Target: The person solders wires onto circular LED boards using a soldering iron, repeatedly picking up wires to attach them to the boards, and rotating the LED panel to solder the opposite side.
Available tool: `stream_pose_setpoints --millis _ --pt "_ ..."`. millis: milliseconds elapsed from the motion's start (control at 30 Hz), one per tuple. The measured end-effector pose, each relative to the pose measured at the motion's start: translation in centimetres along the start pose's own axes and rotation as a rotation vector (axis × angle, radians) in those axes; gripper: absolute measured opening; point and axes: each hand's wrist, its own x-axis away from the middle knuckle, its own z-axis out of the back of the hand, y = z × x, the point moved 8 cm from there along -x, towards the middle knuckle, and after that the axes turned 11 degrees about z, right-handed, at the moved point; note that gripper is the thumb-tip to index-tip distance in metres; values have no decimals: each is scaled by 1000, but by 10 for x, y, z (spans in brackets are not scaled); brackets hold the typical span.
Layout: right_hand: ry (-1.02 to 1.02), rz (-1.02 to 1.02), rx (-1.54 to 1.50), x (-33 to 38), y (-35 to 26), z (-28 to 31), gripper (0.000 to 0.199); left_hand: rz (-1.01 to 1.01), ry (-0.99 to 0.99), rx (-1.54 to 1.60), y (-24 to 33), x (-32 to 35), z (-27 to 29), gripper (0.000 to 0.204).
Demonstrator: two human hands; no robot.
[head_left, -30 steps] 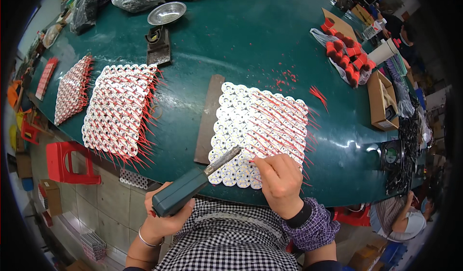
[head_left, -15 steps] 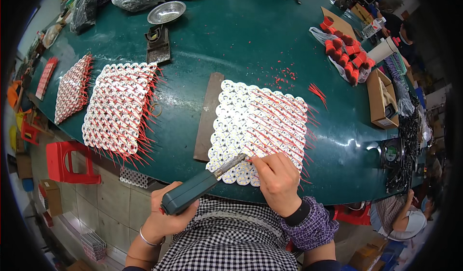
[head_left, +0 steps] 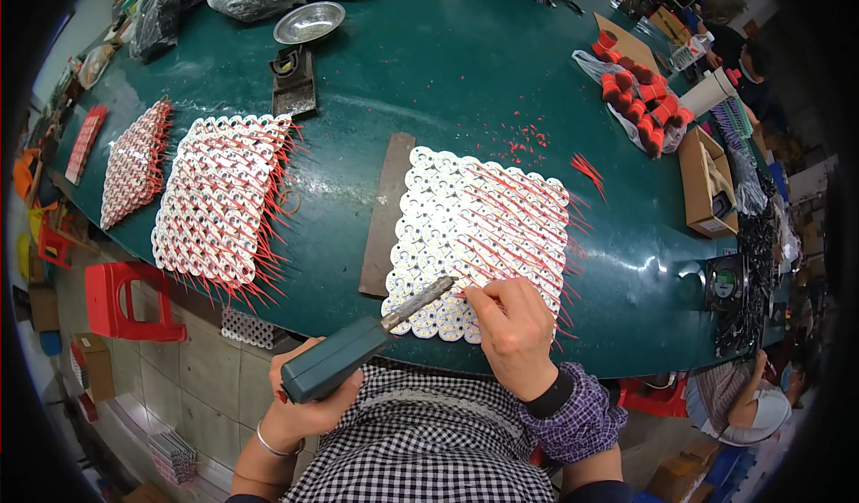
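My left hand (head_left: 300,409) is closed around the dark green body of a soldering gun (head_left: 333,360). Its metal tip points up and right, over the lower part of a panel of round white circuit boards (head_left: 429,225). My right hand (head_left: 516,333) rests at the panel's near right part, thumb and forefinger pinched on a thin red wire whose end shows just beside the tip. Red wires (head_left: 514,221) stick out across the right half of the panel; its left columns are bare. A flat, dark bar (head_left: 386,217) lies along the panel's left edge.
To the left stand more wired panels (head_left: 219,199). Beyond them are a soldering stand (head_left: 293,82) and a metal bowl (head_left: 309,23). A small bundle of red wires (head_left: 589,174), red wire bundles in a bag (head_left: 649,105) and a cardboard box (head_left: 707,181) lie right.
The soldering gun has drawn back slightly to the left, its tip now a little farther from my right fingertips. My right hand has shifted slightly away from me. Purple items at the far edge have moved.
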Motion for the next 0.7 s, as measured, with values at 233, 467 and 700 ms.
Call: stream_pose_setpoints --millis 233,467,700 --pt "32 36 12 -2 -9 10 28 -38 19 -23 -2 2 5 25" --pt "21 39 -18 5 -9 -3 28 -61 17 -52 -1 3 6 24" --pt "32 23 -58 5 -8 -6 25 -48 -15 -68 2 3 4 23"
